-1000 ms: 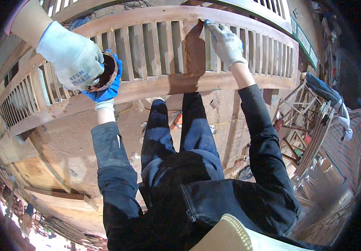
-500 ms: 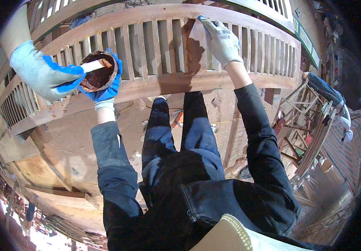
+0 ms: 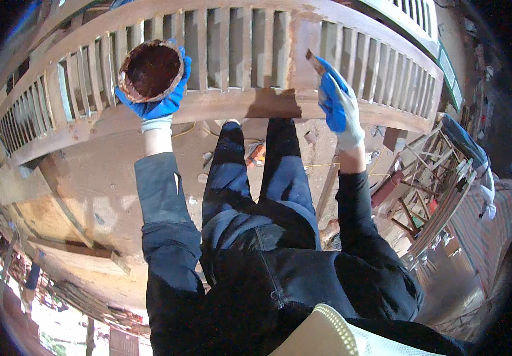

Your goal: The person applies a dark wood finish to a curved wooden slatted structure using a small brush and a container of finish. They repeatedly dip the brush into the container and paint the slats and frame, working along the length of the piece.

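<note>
My left hand [image 3: 167, 98], in a blue-and-grey glove, is closed around a round bowl [image 3: 124, 80] with a crusted rim. Dark reddish-brown stuff coats its inside. My right hand [image 3: 339, 107], gloved alike, pinches a small flat brown-stained scraper [image 3: 314, 61] whose tip points up and left. Under both hands runs a long slatted wooden frame [image 3: 208, 102], with upright slats between two rails. The scraper is over or beside the wide flat upright [image 3: 304, 50] in its middle; whether it touches the wood I cannot tell. A dark shadow falls on the lower rail.
Another slatted piece [image 3: 407, 18] lies beyond the frame at the upper right. To the right are a stack of wooden frames [image 3: 440, 196] and a striped sheet [image 3: 484, 237]. Wooden boards [image 3: 60, 202] lie at the left. A yellow cord [image 3: 321, 165] and an orange object [image 3: 257, 155] are on the floor.
Another person's gloved hand, with a white-handled tool in the bowl, has left the view. My right hand has come down from the upper rail, and the scraper now shows.
</note>
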Demonstrator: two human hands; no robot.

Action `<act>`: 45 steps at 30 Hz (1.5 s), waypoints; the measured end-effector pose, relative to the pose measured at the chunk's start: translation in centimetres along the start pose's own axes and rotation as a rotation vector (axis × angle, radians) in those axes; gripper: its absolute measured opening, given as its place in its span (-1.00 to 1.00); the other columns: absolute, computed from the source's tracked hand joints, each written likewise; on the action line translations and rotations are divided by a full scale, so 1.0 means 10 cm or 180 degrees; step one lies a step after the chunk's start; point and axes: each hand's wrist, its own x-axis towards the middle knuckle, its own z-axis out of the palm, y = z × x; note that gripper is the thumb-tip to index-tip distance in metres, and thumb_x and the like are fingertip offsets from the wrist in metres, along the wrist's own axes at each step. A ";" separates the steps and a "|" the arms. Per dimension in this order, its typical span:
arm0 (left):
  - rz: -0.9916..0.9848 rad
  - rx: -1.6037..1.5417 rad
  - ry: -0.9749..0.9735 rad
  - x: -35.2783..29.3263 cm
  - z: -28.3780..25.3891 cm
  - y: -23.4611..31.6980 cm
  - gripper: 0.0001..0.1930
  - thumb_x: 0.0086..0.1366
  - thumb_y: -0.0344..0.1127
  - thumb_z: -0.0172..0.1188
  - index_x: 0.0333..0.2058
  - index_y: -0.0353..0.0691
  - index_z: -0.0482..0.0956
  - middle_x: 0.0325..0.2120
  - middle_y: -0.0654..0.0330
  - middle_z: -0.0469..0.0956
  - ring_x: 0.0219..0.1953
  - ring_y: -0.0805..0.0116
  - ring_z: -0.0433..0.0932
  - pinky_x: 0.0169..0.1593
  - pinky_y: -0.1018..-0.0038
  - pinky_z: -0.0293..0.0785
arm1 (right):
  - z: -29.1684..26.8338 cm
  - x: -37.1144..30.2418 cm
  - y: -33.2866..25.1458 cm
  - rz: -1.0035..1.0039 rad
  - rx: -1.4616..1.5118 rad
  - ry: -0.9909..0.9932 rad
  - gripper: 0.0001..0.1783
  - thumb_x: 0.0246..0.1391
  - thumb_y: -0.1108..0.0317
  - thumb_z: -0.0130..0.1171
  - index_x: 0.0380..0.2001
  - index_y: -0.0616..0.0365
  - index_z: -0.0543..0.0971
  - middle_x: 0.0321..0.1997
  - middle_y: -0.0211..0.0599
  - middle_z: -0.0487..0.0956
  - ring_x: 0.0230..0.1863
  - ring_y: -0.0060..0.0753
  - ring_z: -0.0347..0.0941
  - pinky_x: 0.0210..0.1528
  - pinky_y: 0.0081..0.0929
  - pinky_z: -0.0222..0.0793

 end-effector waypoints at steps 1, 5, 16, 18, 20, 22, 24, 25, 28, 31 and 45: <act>0.0015 -0.0118 0.0008 -0.02 0.01 -0.02 -0.34 0.19 -0.05 0.16 0.22 -0.22 0.29 0.25 -0.11 0.25 0.24 -0.18 0.25 0.29 -0.18 0.13 | 0.03 -0.11 0.06 0.0074 0.0239 -0.0048 -0.49 0.32 0.21 0.00 0.25 0.20 0.33 -0.52 -0.72 0.22 -0.59 -0.84 0.03 -0.59 -0.81 -0.09; -0.0062 -0.0717 0.0104 -0.08 -0.03 0.01 -0.31 0.12 -0.09 0.23 0.20 -0.26 0.30 0.23 -0.08 0.29 0.24 -0.14 0.26 0.31 -0.11 0.15 | 0.30 -0.54 0.25 0.0138 -0.0578 0.0049 -0.57 0.31 0.33 -0.02 0.22 0.13 0.39 -0.39 -0.62 0.34 -0.50 -0.77 0.18 -0.46 -0.78 0.22; -0.0500 -0.0803 -0.0031 -0.05 0.07 -0.02 -0.18 0.02 -0.10 0.27 0.25 -0.28 0.22 0.23 -0.08 0.28 0.28 -0.09 0.21 0.33 -0.06 0.12 | 0.60 -0.58 0.67 -0.1547 -0.3473 0.0364 -0.46 0.06 0.44 0.14 0.16 -0.11 0.46 -0.47 -0.22 0.36 -0.46 -0.17 0.40 -0.43 -0.27 0.33; -0.0327 -0.0629 -0.0025 -0.04 0.06 -0.03 -0.18 0.01 -0.11 0.29 0.24 -0.27 0.23 0.23 -0.08 0.28 0.28 -0.08 0.21 0.34 -0.09 0.09 | 0.65 -0.58 0.65 -0.1586 -0.3519 0.0279 -0.45 0.04 0.42 0.17 0.16 -0.12 0.46 -0.46 -0.23 0.37 -0.49 -0.17 0.40 -0.44 -0.29 0.34; 0.0016 -0.0403 0.0008 0.00 0.02 -0.04 -0.18 0.01 -0.11 0.30 0.24 -0.27 0.23 0.23 -0.09 0.28 0.28 -0.08 0.21 0.34 -0.09 0.08 | 0.75 -0.56 0.63 -0.1688 -0.3606 0.0217 -0.45 0.03 0.40 0.20 0.16 -0.13 0.47 -0.47 -0.24 0.37 -0.50 -0.18 0.39 -0.44 -0.29 0.34; 0.0065 -0.0350 -0.0012 0.00 -0.01 -0.03 -0.18 0.01 -0.11 0.30 0.24 -0.27 0.23 0.23 -0.09 0.28 0.28 -0.07 0.21 0.34 -0.09 0.09 | 0.82 -0.53 0.64 -0.1759 -0.3704 0.0145 -0.42 0.02 0.37 0.22 0.17 -0.15 0.45 -0.46 -0.26 0.37 -0.49 -0.20 0.40 -0.45 -0.30 0.34; 0.0006 -0.0368 -0.0056 0.01 0.00 -0.02 -0.18 0.01 -0.11 0.30 0.24 -0.27 0.23 0.23 -0.08 0.28 0.28 -0.07 0.21 0.34 -0.09 0.09 | 0.88 -0.45 0.65 -0.1895 -0.3754 0.0209 -0.42 0.02 0.37 0.21 0.18 -0.15 0.44 -0.45 -0.27 0.37 -0.48 -0.20 0.40 -0.47 -0.30 0.34; -0.0028 -0.0365 -0.0071 0.01 0.01 -0.02 -0.19 0.01 -0.11 0.30 0.24 -0.27 0.24 0.23 -0.08 0.28 0.28 -0.07 0.21 0.34 -0.09 0.09 | 0.89 -0.43 0.65 -0.1965 -0.3778 0.0242 -0.41 0.03 0.37 0.21 0.18 -0.15 0.43 -0.45 -0.27 0.37 -0.48 -0.20 0.40 -0.47 -0.30 0.34; -0.0052 -0.0367 -0.0101 0.03 0.01 -0.04 -0.19 0.01 -0.11 0.30 0.23 -0.27 0.24 0.23 -0.08 0.28 0.28 -0.07 0.21 0.34 -0.09 0.09 | 0.93 -0.47 0.71 -0.1857 -0.4161 0.0131 -0.52 0.02 0.42 0.19 0.08 -0.06 0.52 -0.45 -0.24 0.39 -0.49 -0.19 0.44 -0.45 -0.28 0.36; -0.0059 -0.0386 -0.0122 0.03 0.02 -0.05 -0.19 0.01 -0.11 0.30 0.23 -0.27 0.25 0.23 -0.08 0.28 0.28 -0.07 0.22 0.34 -0.08 0.09 | 0.88 -0.54 0.75 -0.1760 -0.4159 -0.0042 -0.44 0.02 0.40 0.18 0.16 -0.08 0.43 -0.43 -0.22 0.38 -0.44 -0.19 0.44 -0.50 -0.28 0.35; -0.0129 -0.0427 -0.0203 0.05 0.02 -0.10 -0.21 0.01 -0.11 0.31 0.22 -0.27 0.27 0.23 -0.08 0.28 0.28 -0.05 0.22 0.34 -0.07 0.10 | 0.94 -0.52 0.42 -0.1663 -0.4323 0.0132 -0.38 0.04 0.35 0.16 0.22 -0.14 0.36 -0.39 -0.26 0.39 -0.40 -0.22 0.45 -0.44 -0.28 0.38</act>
